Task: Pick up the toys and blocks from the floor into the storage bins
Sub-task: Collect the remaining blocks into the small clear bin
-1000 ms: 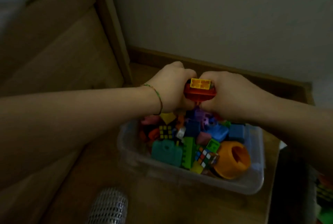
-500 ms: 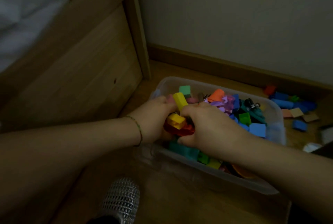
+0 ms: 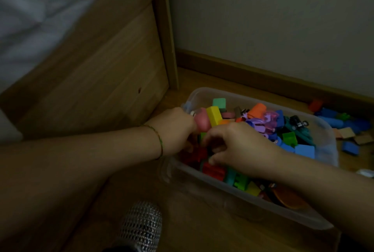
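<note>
The red blocks [image 3: 213, 170] lie in the near left corner of the clear storage bin [image 3: 293, 213], which stands on the floor [image 3: 202, 221] and is already heaped with toys; I judge the step is to release the pieces low inside, not drop them, so that nothing bounces over the rim; my right hand [image 3: 238, 146] hangs over them, its fingers [image 3: 210, 140] half bent and a little apart, the tips touching the red pieces; if they pinch one, I cannot tell; my left hand [image 3: 174, 130] reaches in beside a pink toy [image 3: 202, 123], its fingers hidden, so their state I cannot tell; loose blocks [image 3: 332, 118] wait on the floor beyond the bin.
</note>
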